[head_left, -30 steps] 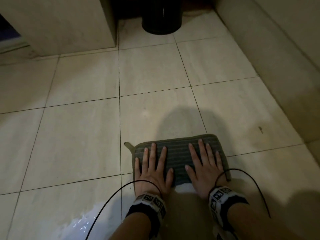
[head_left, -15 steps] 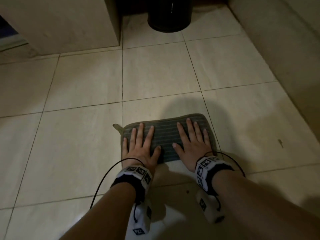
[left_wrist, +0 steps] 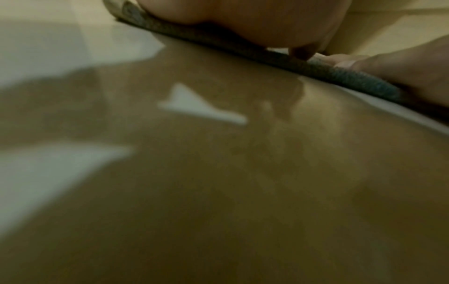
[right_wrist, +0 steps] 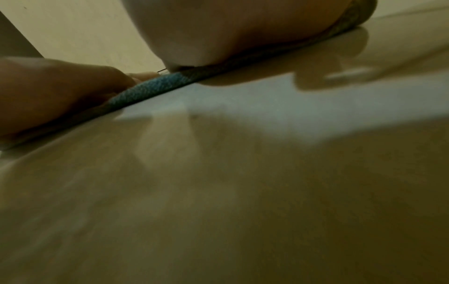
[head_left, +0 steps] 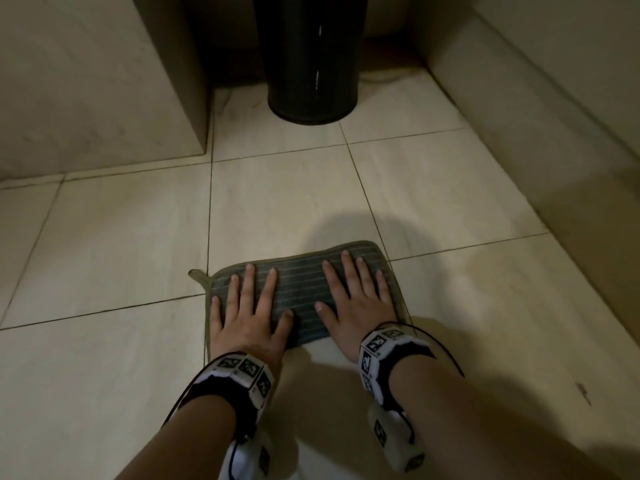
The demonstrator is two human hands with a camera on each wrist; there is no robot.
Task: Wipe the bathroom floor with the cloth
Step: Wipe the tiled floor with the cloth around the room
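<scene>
Tiled floor bears cloth under flat left hand, right hand; only head view shows bin.

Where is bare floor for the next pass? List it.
Bare tiles lie between the cloth and the black bin, and left of the left hand toward the cabinet base. It narrows by the right wall and around the bin.

Both forearms bare, no sleeves. Left wrist band: black strap carrying white blocks printed with black square markers. Right wrist band: same build. A thin black cable loops from each band. A white marker-printed camera pod hangs beneath each wrist, toward 6 o'clock.
</scene>
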